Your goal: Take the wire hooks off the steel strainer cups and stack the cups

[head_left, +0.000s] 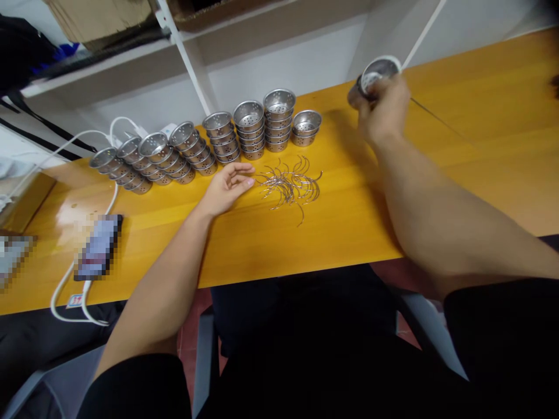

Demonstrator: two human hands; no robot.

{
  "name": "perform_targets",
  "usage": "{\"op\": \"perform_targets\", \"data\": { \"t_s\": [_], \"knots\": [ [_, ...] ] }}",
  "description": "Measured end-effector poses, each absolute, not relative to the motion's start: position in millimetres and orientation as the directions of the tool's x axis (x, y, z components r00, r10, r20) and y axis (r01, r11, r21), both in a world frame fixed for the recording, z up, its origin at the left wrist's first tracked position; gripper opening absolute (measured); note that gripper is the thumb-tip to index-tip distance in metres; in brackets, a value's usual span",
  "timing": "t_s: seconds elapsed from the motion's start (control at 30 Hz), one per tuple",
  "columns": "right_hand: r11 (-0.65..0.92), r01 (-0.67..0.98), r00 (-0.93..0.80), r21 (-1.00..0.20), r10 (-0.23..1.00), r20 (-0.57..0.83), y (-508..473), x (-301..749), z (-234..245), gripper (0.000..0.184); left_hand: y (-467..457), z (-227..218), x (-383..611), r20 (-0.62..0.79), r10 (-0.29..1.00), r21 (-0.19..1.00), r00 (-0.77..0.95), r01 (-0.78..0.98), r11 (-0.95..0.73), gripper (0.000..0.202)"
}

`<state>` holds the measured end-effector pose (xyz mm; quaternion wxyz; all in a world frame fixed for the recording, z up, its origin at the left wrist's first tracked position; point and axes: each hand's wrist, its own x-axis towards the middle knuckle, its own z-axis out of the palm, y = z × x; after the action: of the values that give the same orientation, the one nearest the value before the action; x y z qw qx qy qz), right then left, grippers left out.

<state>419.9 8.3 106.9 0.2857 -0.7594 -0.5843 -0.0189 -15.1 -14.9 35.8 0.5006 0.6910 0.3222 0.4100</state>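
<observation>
Raised over the back right of the table, my right hand (388, 113) is closed around perforated metal cups (384, 65). Motion blurs them, and I cannot tell how many there are. My left hand (227, 187) lies on the tabletop with loosely bent fingers and holds nothing. Its fingertips point at a loose heap of thin curved metal wires (290, 183), just to their right. Behind the wires stand stacks of perforated metal cups (279, 119) in a row, several of them leaning. A short stack (307, 123) ends that row on the right.
A phone (99, 247) with a white cable (56, 297) lies at the left of the yellow wooden table (279, 256). White shelving (288, 49) runs along the back edge. Chair armrests (205, 355) show below the front edge.
</observation>
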Motion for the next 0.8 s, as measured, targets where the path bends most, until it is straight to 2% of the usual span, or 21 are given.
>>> {"op": "perform_targets", "data": {
  "t_s": [0.07,0.13,0.2,0.3,0.4,0.5,0.57,0.67,0.8],
  "knots": [
    [0.020,0.853,0.305,-0.522,0.793,0.527,5,416,113,0.034,-16,38,-15,0.247,0.852,0.957,0.462,0.024,-0.290,0.073],
    [0.297,0.761,0.200,-0.577,0.739,0.644,-3,405,116,0.010,-19,40,-14,0.244,0.847,0.958,0.472,0.018,-0.286,0.074],
    [0.527,0.658,-0.009,-0.538,0.720,0.694,-17,382,114,0.024,-21,42,-12,0.239,0.843,0.962,0.483,0.001,-0.273,0.077],
    [0.722,0.474,-0.307,-0.504,0.672,0.674,-40,334,98,0.044,-22,42,-9,0.284,0.835,0.955,0.471,-0.067,-0.288,0.092],
    [0.797,0.230,-0.489,-0.559,0.591,0.642,-56,289,75,0.045,-22,42,-7,0.355,0.836,0.933,0.418,-0.100,-0.346,0.104],
    [0.793,0.109,-0.505,-0.600,0.564,0.653,-61,268,57,0.035,-23,44,-7,0.337,0.848,0.939,0.408,-0.079,-0.335,0.101],
    [0.789,0.133,-0.500,-0.599,0.576,0.647,-62,266,54,0.036,-24,46,-7,0.315,0.853,0.947,0.416,-0.078,-0.312,0.099],
    [0.785,0.239,-0.549,-0.571,0.594,0.588,-66,271,58,0.048,-26,49,-8,0.295,0.853,0.955,0.430,-0.091,-0.284,0.095],
    [0.802,0.332,-0.603,-0.497,0.586,0.542,-67,276,63,0.033,-24,49,-10,0.288,0.849,0.957,0.444,-0.113,-0.266,0.082]
  ]
}}
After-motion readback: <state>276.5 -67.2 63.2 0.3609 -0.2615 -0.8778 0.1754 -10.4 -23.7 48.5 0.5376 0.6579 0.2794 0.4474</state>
